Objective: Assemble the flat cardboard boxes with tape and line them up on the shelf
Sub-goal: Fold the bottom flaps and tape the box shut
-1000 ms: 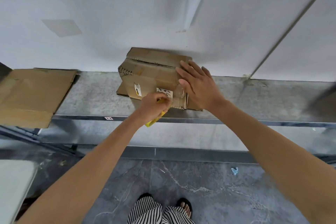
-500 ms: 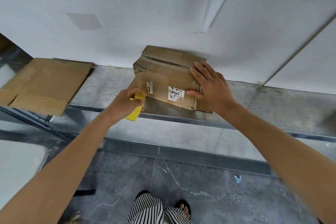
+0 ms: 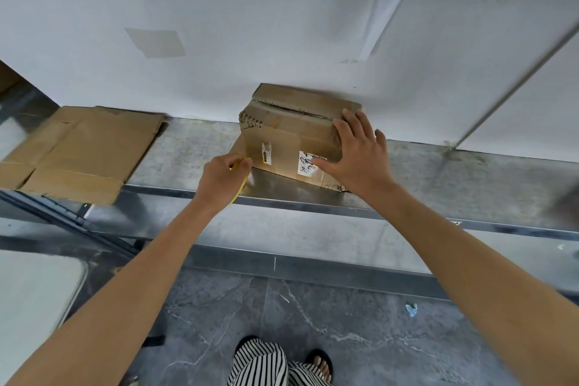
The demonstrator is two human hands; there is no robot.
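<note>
1. Box [image 3: 291, 135] is sitting on shelf [image 3: 438, 172], backed against wall [image 3: 282, 41].
2. Right hand [image 3: 357, 153] is pressing its front-right, fingers spread flat.
3. Left hand [image 3: 224, 178] is gripping yellow tool [image 3: 242, 186] at lower-left corner.
4. Likely best: brace firmly so box isn't sliding.

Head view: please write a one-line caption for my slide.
Right hand rests on a cardboard box on the shelf; left hand grips a yellow tool.

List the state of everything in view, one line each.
Brown cardboard box: assembled, on grey metal shelf, top seam gapped.
Flat brown cardboard sheet: unassembled, lying left.
Thin yellow tool: gripped by left hand.
Left hand: curled round tool at box's left edge.
Right hand: fingers straight, pressing box front.
</note>
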